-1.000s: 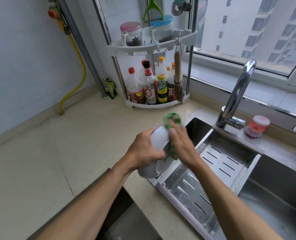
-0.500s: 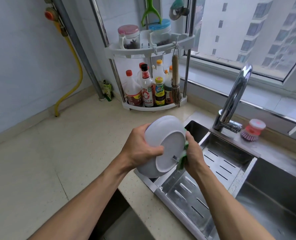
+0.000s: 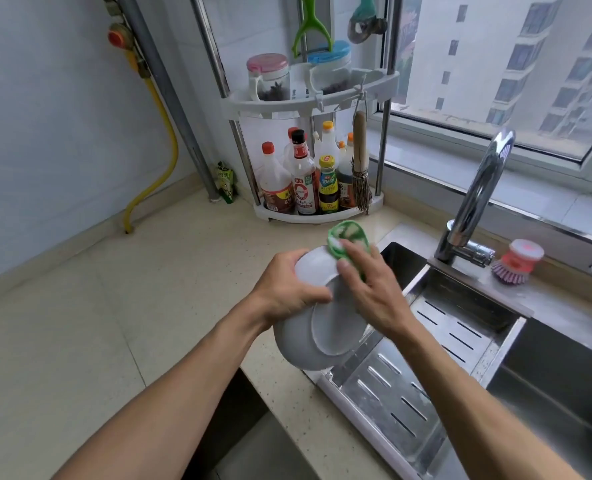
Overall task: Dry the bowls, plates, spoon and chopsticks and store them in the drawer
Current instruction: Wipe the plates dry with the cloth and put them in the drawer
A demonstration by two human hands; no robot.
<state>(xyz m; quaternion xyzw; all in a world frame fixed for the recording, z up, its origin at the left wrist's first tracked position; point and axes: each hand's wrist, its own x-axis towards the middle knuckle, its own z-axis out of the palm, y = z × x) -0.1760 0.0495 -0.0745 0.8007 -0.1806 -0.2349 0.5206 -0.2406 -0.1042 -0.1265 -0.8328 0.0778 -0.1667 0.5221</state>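
White and round, the bowl (image 3: 325,327) is held up in the air over the left edge of the sink (image 3: 561,382), tipped so its bottom ring faces the camera. The left hand (image 3: 287,292) holds it from the left side. Its fingers are curled over the rim, and the thumb lies across the bowl's back.

The right hand (image 3: 370,289) presses a green cloth (image 3: 348,239) on the top edge of the bowl. Its fingers are fairly straight and a little apart, flat on the cloth. Part of the cloth sticks up above the fingertips.

Under the bowl, a metal tray (image 3: 426,368) with slots sits in the left part of the sink. A shiny tap (image 3: 478,195) stands at the back edge of the sink. A pink brush (image 3: 518,261) sits just right of the tap on the ledge.

In the back corner of the counter (image 3: 80,323) stands a white rack (image 3: 312,98). Bottles (image 3: 301,178) fill its bottom shelf and two jars (image 3: 268,77) sit on the top shelf. A small broom (image 3: 360,164) hangs from the rack's right side. A yellow hose (image 3: 163,147) runs down the wall on the left.

At the near edge of the counter, below the arms, there is a dark opening (image 3: 239,420). I cannot tell what is inside.
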